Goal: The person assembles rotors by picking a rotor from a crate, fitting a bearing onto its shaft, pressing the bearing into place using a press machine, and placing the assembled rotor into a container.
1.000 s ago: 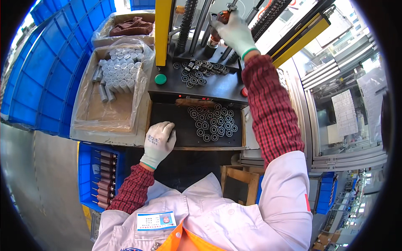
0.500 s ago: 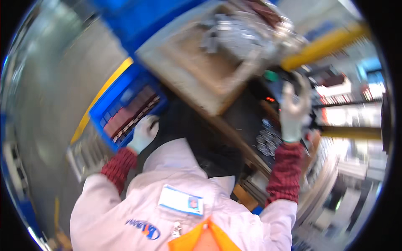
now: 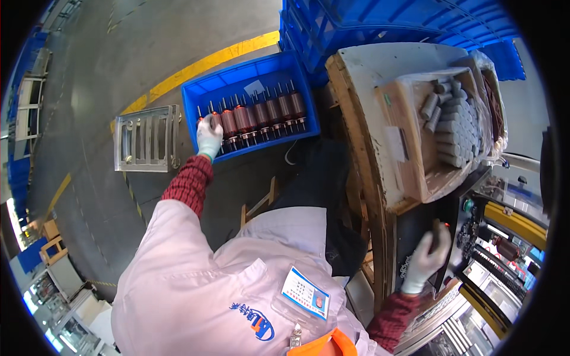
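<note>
My left hand (image 3: 209,137), in a white glove, reaches into a blue crate (image 3: 252,66). Its fingers are closed round a motor armature (image 3: 216,117) at the left end of a row. Several more armatures (image 3: 243,120) stand beside it, with copper-brown bodies and thin shafts upright. Over a black surface on the right is my right hand (image 3: 425,262), also gloved, close to a machine's control panel (image 3: 466,228). Motion smears its fingers, and whether they hold anything cannot be made out. Small shiny rings (image 3: 406,267) lie just left of it.
Left of the crate sits a metal slatted frame (image 3: 147,139). A wood-edged bench (image 3: 363,133) carries a plastic-lined box (image 3: 409,148) of grey cylinders (image 3: 456,127). Blue bins (image 3: 356,29) are stacked behind. A yellow machine bar (image 3: 515,222) runs along the far right.
The view has swung toward the crate, now nearer the middle. My left hand has gone from the crate's near edge to the leftmost armature. My right hand now appears lower in view.
</note>
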Available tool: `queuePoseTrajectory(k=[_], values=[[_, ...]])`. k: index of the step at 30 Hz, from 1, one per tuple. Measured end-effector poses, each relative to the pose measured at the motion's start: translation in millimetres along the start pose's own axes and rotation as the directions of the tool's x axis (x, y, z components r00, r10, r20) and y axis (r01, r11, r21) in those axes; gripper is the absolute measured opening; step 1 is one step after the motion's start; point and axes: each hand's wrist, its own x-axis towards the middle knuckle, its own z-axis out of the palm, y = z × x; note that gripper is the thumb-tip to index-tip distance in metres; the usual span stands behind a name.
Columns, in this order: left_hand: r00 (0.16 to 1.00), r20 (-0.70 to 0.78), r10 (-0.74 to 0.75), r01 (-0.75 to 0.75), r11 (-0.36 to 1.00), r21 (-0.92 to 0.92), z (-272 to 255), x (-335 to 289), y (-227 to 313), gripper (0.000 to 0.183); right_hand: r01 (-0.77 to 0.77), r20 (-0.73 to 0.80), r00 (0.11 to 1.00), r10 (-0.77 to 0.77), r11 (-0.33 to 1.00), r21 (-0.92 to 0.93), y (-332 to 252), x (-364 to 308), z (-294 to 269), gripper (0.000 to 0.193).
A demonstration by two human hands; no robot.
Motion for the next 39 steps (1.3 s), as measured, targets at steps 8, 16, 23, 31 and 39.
queuePoseTrajectory(k=[8, 16, 23, 31, 39], values=[[0.864, 0.353, -0.359, 0.395, 0.918, -0.034, 88.3, 137.3, -91.1, 0.069, 0.106, 0.019, 0.994, -0.104, 0.969, -0.224, -27.5, -70.8, 78.5, 0.050], [0.914, 0.284, -0.288, 0.364, 0.893, -0.266, 51.8, 130.9, -89.8, 0.056, -0.019, -0.072, 0.997, 0.010, 0.993, -0.119, -37.8, -58.4, 84.8, 0.049], [0.989, 0.143, -0.037, 0.006, 0.978, 0.208, 6.9, 98.3, 38.2, 0.053, -0.203, -0.196, 0.957, 0.213, 0.977, 0.069, -19.5, -101.9, 33.5, 0.043], [0.689, 0.416, 0.594, -0.367, 0.780, -0.506, -109.6, 0.2, 339.6, 0.032, -0.641, -0.290, 0.733, 0.615, 0.767, 0.006, 92.2, -201.3, -51.3, 0.029], [0.230, -0.061, 0.971, -0.486, 0.060, -0.872, -150.4, -204.9, 562.9, 0.011, -0.652, -0.063, 0.758, 0.649, 0.756, -0.061, 111.4, -175.4, -38.8, 0.025]])
